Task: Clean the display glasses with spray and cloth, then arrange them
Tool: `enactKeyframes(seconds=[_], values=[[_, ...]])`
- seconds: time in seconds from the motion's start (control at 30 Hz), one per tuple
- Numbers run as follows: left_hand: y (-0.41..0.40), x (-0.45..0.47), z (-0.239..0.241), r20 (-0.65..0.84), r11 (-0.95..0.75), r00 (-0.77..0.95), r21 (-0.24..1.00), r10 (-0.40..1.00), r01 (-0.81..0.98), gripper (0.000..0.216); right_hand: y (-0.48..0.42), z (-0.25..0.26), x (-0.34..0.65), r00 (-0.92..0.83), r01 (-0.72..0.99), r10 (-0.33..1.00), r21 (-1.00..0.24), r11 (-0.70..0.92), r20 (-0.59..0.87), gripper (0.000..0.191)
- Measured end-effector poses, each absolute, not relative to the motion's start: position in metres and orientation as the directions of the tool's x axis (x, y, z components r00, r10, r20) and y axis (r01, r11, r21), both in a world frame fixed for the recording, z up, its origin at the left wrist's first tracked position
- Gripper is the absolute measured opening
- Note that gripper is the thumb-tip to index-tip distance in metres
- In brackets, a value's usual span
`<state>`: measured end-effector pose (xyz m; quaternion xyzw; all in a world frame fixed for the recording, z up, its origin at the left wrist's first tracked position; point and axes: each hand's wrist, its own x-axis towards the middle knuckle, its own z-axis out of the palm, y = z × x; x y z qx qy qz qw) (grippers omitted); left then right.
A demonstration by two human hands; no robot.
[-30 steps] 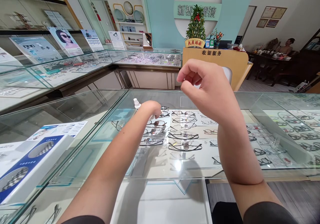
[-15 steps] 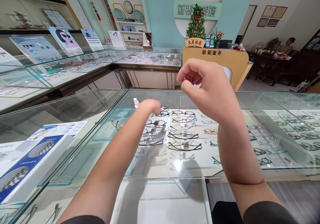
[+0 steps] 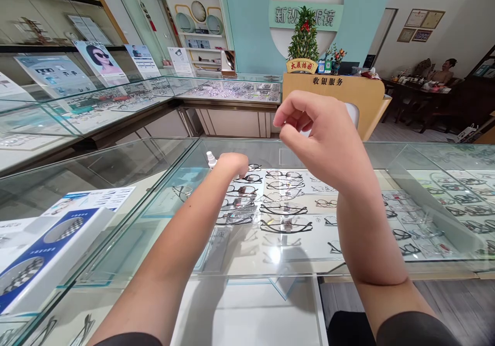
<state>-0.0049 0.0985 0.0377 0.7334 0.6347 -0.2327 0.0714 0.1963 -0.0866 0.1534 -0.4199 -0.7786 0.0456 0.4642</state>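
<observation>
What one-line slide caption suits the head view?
Left hand at the far glasses of a display case, its grip hidden; right hand raised, loosely curled.

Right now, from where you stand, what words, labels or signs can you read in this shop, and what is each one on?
"新视…眼镜": wall sign, its middle partly hidden by the plant.
"大展鸿图": gold plaque; its last character is stylised.
"收银服务": front of the wooden counter.
Too small or blurred to read: the blue-and-white box, sunglasses poster, framed certificate and any print on the eyeglasses.
</observation>
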Motion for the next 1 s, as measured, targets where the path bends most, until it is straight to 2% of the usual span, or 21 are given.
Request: enactKeyframes(seconds=[0.23, 0.43, 0.67, 0.73, 0.83, 0.9, 0.93, 1.0], values=[[0.111, -0.007, 0.027, -0.265, -0.115, 0.066, -0.178, 0.962, 0.977, 0.052, -0.086, 0.153, 0.197, -0.224, 0.603, 0.686, -0.455, 0.655, 0.692, 0.016], [0.112, -0.008, 0.018, -0.252, -0.113, 0.071, -0.159, 0.965, 0.981, 0.049, -0.088, 0.153, 0.196, -0.211, 0.605, 0.679, -0.451, 0.656, 0.703, 0.015], [0.1, -0.011, 0.048, -0.157, -0.113, 0.093, -0.123, 0.983, 0.986, 0.047, -0.087, 0.152, 0.199, -0.204, 0.574, 0.678, -0.474, 0.667, 0.706, 0.013], [0.089, -0.013, 0.066, -0.067, -0.131, 0.13, -0.006, 0.989, 0.991, 0.039, -0.086, 0.152, 0.199, -0.186, 0.554, 0.666, -0.483, 0.678, 0.722, 0.013], [0.066, -0.014, 0.094, 0.177, -0.273, 0.221, 0.369, 0.959, 0.888, 0.025, -0.082, 0.153, 0.2, -0.145, 0.51, 0.647, -0.504, 0.697, 0.748, 0.012], [0.046, -0.012, 0.109, 0.375, -0.42, 0.223, 0.604, 0.9, 0.677, 0.024, -0.08, 0.152, 0.2, -0.114, 0.492, 0.646, -0.522, 0.697, 0.755, 0.01], [0.036, -0.01, 0.115, 0.467, -0.49, 0.195, 0.675, 0.863, 0.551, 0.025, -0.078, 0.152, 0.201, -0.096, 0.493, 0.651, -0.532, 0.688, 0.753, 0.007], [0.016, -0.005, 0.124, 0.609, -0.608, 0.114, 0.723, 0.785, 0.327, 0.028, -0.075, 0.151, 0.201, -0.064, 0.514, 0.668, -0.549, 0.659, 0.741, 0.006]])
